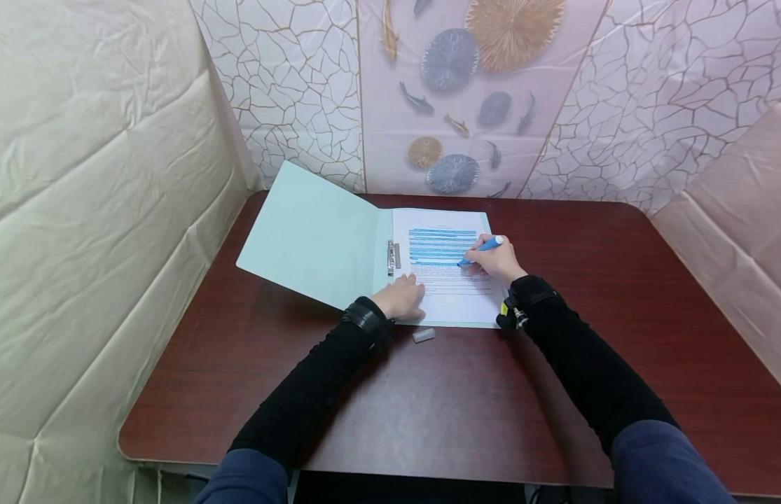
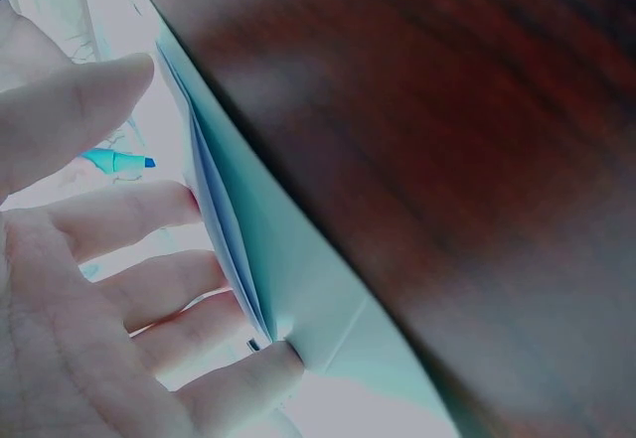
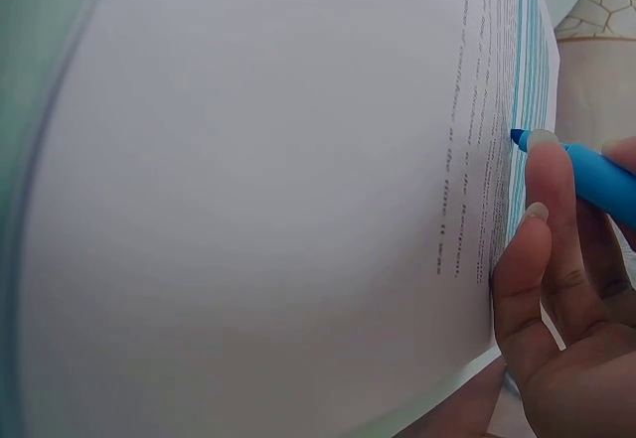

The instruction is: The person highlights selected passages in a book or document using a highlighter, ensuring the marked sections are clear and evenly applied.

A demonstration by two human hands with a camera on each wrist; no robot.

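My right hand (image 1: 499,262) grips a blue highlighter (image 1: 491,243), its tip at the text of a printed sheet (image 1: 453,301). In the right wrist view the highlighter's dark blue tip (image 3: 517,136) meets the paper beside blue-marked lines. Blue covers the upper lines of the text, while the lower lines are plain. The sheet lies in an open pale green folder (image 1: 321,238) with a metal clip (image 1: 391,257) at its spine. My left hand (image 1: 399,299) rests on the sheet's lower left corner, fingers extended; its fingers (image 2: 169,279) lie spread across the paper in the left wrist view.
A small translucent cap (image 1: 424,336) lies on the dark red-brown table (image 1: 466,406), just in front of the folder. The folder's cover is spread out to the left. Patterned cloth (image 1: 453,105) hangs behind the table, and pale fabric (image 1: 100,210) stands along the left side.
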